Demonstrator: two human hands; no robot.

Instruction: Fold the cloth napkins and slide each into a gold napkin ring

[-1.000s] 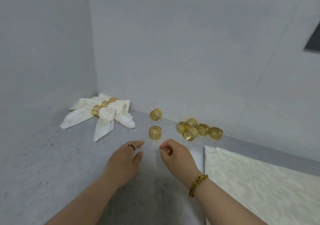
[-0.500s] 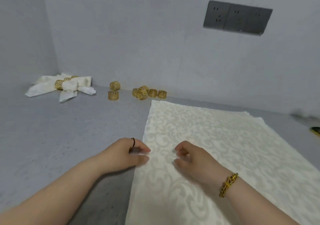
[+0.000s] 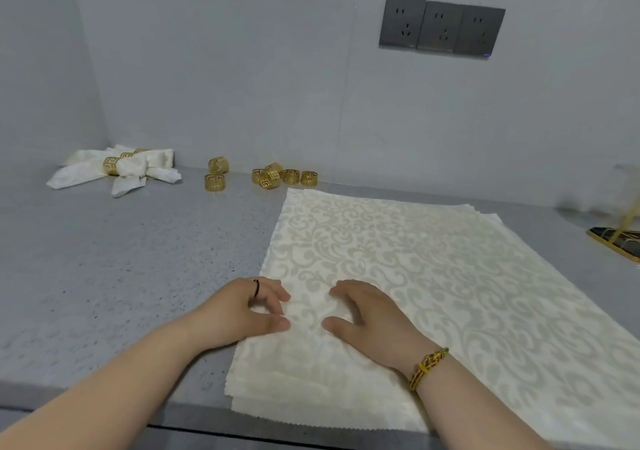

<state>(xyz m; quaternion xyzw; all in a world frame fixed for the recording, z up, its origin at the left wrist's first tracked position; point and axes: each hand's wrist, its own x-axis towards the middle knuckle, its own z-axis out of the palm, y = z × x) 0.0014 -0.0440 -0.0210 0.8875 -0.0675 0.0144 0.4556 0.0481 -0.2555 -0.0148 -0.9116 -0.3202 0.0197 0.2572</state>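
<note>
- Cream damask lies under the left hand (image 3: 252,311) and right hand (image 3: 367,314). Their curved fingertips rest on the napkin stack (image 3: 433,276) with thumbs apart, and nothing is pinched.
- A second ago they hovered by the loose gold rings (image 3: 284,176), so the next fold is likely starting.
- Ringed napkins (image 3: 117,170) sit far left.
- The stack's layer count is unclear, and a dark object (image 3: 620,240) is cut off at right.

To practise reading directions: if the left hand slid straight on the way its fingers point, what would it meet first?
Probably the right hand: the left hand points rightward over the top napkin, straight at it, with only cloth between.
</note>
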